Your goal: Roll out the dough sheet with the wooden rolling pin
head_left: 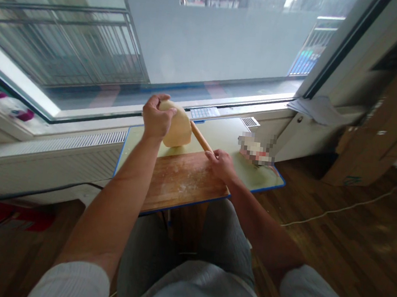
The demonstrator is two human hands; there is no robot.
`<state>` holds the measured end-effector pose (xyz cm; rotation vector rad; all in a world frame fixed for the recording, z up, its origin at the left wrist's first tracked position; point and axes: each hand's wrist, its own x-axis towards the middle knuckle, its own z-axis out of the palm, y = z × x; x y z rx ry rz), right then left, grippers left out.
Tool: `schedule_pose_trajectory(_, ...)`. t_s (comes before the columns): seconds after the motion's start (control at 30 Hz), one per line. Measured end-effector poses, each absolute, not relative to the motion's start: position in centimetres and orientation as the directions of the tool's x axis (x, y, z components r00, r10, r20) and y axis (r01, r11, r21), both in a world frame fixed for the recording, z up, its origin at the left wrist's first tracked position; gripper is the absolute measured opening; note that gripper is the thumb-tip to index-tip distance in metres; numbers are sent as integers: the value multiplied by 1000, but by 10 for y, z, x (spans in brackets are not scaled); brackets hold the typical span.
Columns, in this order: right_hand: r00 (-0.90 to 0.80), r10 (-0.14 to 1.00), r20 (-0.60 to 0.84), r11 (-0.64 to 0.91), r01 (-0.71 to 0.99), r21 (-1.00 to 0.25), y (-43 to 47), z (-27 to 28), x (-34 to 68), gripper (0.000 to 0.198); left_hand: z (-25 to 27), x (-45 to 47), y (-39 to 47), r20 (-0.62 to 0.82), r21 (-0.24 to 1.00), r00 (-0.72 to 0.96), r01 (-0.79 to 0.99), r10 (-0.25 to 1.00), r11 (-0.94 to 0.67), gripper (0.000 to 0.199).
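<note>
Person seated at a small table (pixel 270 175) by the window (pixel 195 39), wooden board (pixel 181 179) on top. Left hand (pixel 157 118) fingers curled tight around the top edge of a pale sheet of dough (pixel 179 130), lifted up off the board, hanging over its far edge. Right hand (pixel 220 162) closed on the near end of a rolling pin (pixel 201 137), which angles back behind the dough. Flour dusting on board. Blurred object (pixel 257 150) sits right on table. Papers (pixel 316 109) on sill.

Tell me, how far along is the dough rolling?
Done: the wooden board is floured. In hand: the left hand lifts the pale dough sheet; the right hand grips the wooden rolling pin. Left: laying it down, more rolling.
</note>
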<state>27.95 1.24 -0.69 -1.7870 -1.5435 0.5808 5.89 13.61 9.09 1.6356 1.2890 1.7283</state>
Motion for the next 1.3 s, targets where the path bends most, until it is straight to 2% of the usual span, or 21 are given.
schedule_pose_trajectory(0.17,248,962,119,-60,610,-790,12,-10,292,39,116,79,123,618,779,-122,230,777,-583,38)
schedule_pose_trajectory(0.3,297,947,121,-53,517,-854,8,-16,305,38,142,80,107,668,739,-117,228,735,-634,38)
schedule_pose_trajectory(0.4,327,939,101,-50,424,-904,5,-21,313,36,139,64,103,654,756,-162,185,739,-628,35)
schedule_pose_trajectory(0.5,349,934,77,-59,365,-929,1,-24,318,34,99,44,97,489,872,-215,95,845,-480,42)
schedule_pose_trajectory(0.57,338,939,68,-57,346,-936,-2,-25,320,32,59,33,90,273,962,-219,65,937,-265,45)
schedule_pose_trajectory(0.63,304,950,75,-43,364,-931,-6,-25,319,32,21,25,83,97,986,-258,156,961,-57,42)
schedule_pose_trajectory(0.67,284,955,83,-35,387,-921,-8,-25,318,31,6,22,81,63,971,-268,239,961,3,39)
schedule_pose_trajectory(0.77,219,971,98,-20,477,-879,-14,-19,314,30,-16,15,84,64,948,-294,317,954,35,31)
schedule_pose_trajectory(0.93,142,987,80,-6,523,-852,-20,-11,307,30,-13,16,111,74,918,-268,395,961,39,22)
schedule_pose_trajectory(1.3,34,996,82,51,531,-846,-26,-15,294,32,-9,70,166,137,846,-136,531,981,-44,33)
